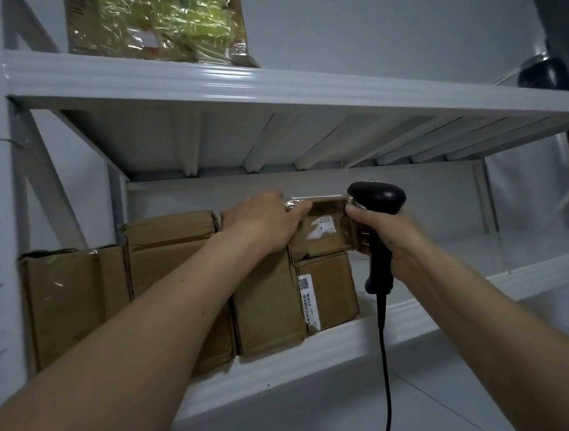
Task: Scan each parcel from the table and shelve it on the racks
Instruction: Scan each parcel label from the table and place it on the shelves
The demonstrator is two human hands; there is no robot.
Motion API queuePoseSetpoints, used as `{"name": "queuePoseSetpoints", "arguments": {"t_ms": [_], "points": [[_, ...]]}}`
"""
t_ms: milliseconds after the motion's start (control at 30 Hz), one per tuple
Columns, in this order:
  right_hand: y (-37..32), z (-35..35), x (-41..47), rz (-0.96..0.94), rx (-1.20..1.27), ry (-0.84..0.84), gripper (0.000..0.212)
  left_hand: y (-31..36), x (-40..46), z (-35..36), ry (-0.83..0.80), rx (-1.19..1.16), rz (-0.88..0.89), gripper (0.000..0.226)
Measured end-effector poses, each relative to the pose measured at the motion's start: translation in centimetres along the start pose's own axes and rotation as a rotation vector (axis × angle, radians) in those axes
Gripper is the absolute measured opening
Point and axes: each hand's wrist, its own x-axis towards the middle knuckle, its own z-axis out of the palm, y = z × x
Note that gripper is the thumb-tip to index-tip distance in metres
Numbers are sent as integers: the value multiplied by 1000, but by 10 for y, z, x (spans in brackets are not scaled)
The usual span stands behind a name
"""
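Dim, cool light; soft blur, wide-angle bending at edges.

Nothing can be read outright. The lower small box (327,290) carries a white label (308,302) with a QR code and vertical print, too blurred to make out. The taped parcel (325,227) above it bears a torn white sticker (322,227) with faint red marks, perhaps characters.
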Motion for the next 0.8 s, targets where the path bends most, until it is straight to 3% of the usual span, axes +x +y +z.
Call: {"name": "queuePoseSetpoints", "arguments": {"t_ms": [200,467,533,667,800], "points": [[7,-5,-1,18,57,-22,38,3,-1,2,68,150,38,65],[4,-15,-17,-23,50,7,35,12,-3,0,122,11,39,64],[0,-19,-25,-69,36,30,22,13,-7,-2,236,-56,73,56],[-4,-25,-49,-168,34,57,16,13,-29,-2,573,-322,250,17],[2,-24,-76,-172,21,9,17,11,-58,7,601,-444,323,17]]}}
